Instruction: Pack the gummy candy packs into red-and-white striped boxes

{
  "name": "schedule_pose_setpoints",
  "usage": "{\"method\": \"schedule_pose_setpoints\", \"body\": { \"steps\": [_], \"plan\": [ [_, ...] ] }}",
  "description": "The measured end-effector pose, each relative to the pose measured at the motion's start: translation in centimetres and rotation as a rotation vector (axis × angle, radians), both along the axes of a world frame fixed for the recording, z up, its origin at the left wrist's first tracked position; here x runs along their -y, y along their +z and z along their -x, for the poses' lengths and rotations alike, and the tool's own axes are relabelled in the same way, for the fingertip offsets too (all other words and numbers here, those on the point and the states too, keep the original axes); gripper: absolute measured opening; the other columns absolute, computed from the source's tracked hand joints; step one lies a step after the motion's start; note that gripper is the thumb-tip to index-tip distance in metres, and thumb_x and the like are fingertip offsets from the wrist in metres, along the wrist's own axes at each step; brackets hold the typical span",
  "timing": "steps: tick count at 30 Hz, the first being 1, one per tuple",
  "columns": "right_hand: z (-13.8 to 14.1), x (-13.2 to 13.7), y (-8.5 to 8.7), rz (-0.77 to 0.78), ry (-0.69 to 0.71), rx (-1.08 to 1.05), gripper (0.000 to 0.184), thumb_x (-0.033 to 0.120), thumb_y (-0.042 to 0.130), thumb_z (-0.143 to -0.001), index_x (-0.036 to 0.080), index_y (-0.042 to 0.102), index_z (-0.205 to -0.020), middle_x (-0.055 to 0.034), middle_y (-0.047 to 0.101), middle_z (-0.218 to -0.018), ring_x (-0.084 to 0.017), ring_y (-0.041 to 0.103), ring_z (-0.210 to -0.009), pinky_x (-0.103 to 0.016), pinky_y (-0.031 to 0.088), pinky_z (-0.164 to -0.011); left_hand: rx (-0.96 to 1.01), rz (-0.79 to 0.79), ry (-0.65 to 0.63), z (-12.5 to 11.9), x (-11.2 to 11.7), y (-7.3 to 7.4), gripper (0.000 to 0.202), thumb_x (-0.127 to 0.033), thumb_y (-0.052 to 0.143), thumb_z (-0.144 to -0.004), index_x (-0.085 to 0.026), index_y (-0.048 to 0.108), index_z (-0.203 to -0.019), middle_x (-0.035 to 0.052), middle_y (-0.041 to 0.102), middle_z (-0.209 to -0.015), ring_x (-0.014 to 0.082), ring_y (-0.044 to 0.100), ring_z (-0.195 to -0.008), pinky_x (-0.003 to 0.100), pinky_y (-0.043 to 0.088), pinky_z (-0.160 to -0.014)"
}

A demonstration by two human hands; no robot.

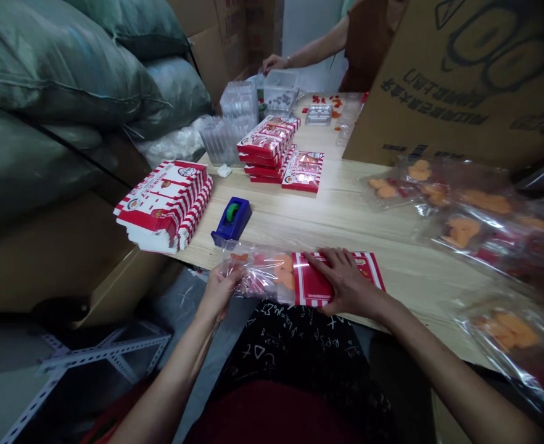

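Note:
My left hand (pixel 222 288) is closed on the left end of a clear plastic packet (pixel 258 272) that has orange and red pieces inside. The packet's right end meets the open side of a red and white printed box (pixel 306 285), and part of it may lie within. Across the box my right hand (pixel 343 280) lies with its fingers spread, pressing it at the table's front edge. Just beyond the packet sits a blue tape dispenser (pixel 238 219) with a green core.
Flat printed boxes (pixel 161 194) are stacked at left; filled boxes (pixel 269 142) are piled farther back. Several clear packets (pixel 461 231) cover the right side near a big carton (pixel 457 80). Clear plastic trays (pixel 239 111) stand behind, where another person's hand (pixel 276 63) reaches in.

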State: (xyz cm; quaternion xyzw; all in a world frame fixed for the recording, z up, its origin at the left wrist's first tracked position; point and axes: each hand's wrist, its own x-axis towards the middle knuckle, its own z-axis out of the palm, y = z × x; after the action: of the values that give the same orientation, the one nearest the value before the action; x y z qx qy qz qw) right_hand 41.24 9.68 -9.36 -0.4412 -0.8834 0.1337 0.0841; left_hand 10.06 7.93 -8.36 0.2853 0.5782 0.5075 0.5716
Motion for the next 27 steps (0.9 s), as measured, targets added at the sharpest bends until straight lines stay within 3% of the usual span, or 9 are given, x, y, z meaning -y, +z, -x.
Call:
{"method": "schedule_pose_setpoints", "body": {
  "steps": [5,12,15,17,19,23,27],
  "plan": [
    [0.5,0.5,0.4,-0.005,-0.044,-0.021,0.128,0.037,0.086,-0.061,0.032,0.013,-0.166,-0.0181,0.045,-0.149,-0.049,0.038,-0.137,-0.067,0.027,-0.116,0.007,0.028,0.031,-0.1,-0.3,0.1,0.036,-0.024,0.085,-0.059,-0.013,0.077,-0.093,0.0029,0.076,-0.078,0.0154,0.067,-0.061,0.025,0.053,-0.059],
    [1.8,1.1,0.4,0.021,-0.092,0.017,0.124,0.042,0.086,-0.059,0.026,0.022,-0.164,-0.0215,0.044,-0.148,-0.05,0.038,-0.136,-0.068,0.026,-0.115,0.046,0.06,0.012,-3.0,1.6,-1.7,0.036,-0.028,0.084,-0.066,-0.012,0.075,-0.097,0.0049,0.077,-0.082,0.0159,0.067,-0.064,0.026,0.053,-0.061],
    [2.1,1.3,0.0,0.006,-0.081,0.012,0.127,0.044,0.088,-0.056,0.027,0.022,-0.164,-0.0214,0.042,-0.148,-0.051,0.037,-0.136,-0.069,0.024,-0.116,-0.044,0.02,-0.049,-3.9,2.0,-1.7,0.04,-0.035,0.082,-0.073,-0.014,0.075,-0.106,0.0089,0.079,-0.096,0.0207,0.072,-0.079,0.029,0.056,-0.071],
    [2.0,1.4,-0.2,-0.003,-0.085,0.007,0.129,0.043,0.09,-0.056,0.029,0.02,-0.164,-0.0211,0.041,-0.148,-0.05,0.037,-0.137,-0.07,0.024,-0.116,-0.212,-0.044,-0.072,-3.2,1.7,-1.1,0.043,-0.037,0.084,-0.074,-0.016,0.074,-0.11,0.0093,0.079,-0.102,0.0217,0.072,-0.087,0.029,0.056,-0.077],
    [1.9,1.4,-0.2,-0.004,-0.086,-0.002,0.132,0.042,0.09,-0.056,0.031,0.016,-0.165,-0.0205,0.041,-0.147,-0.05,0.037,-0.137,-0.07,0.025,-0.116,-0.329,-0.064,-0.075,-1.8,1.3,-0.5,0.051,-0.04,0.086,-0.072,-0.017,0.071,-0.116,0.0083,0.078,-0.1,0.0214,0.072,-0.083,0.028,0.055,-0.073],
    [2.0,1.5,0.0,-0.012,-0.076,-0.018,0.135,0.042,0.091,-0.056,0.034,0.011,-0.165,-0.0189,0.043,-0.146,-0.05,0.039,-0.135,-0.069,0.026,-0.116,-0.25,-0.04,-0.146,0.1,0.6,0.3,0.056,-0.042,0.082,-0.076,-0.016,0.067,-0.124,0.0083,0.079,-0.091,0.0232,0.072,-0.074,0.031,0.057,-0.066],
    [2.4,2.3,0.1,-0.043,-0.098,-0.036,0.133,0.041,0.088,-0.057,0.036,0.011,-0.164,-0.0173,0.043,-0.146,-0.049,0.038,-0.135,-0.068,0.027,-0.115,-0.185,-0.054,-0.168,-1.2,0.7,0.2,0.045,-0.031,0.083,-0.072,-0.017,0.075,-0.113,0.0086,0.079,-0.086,0.026,0.073,-0.072,0.032,0.057,-0.065]
  ]
}}
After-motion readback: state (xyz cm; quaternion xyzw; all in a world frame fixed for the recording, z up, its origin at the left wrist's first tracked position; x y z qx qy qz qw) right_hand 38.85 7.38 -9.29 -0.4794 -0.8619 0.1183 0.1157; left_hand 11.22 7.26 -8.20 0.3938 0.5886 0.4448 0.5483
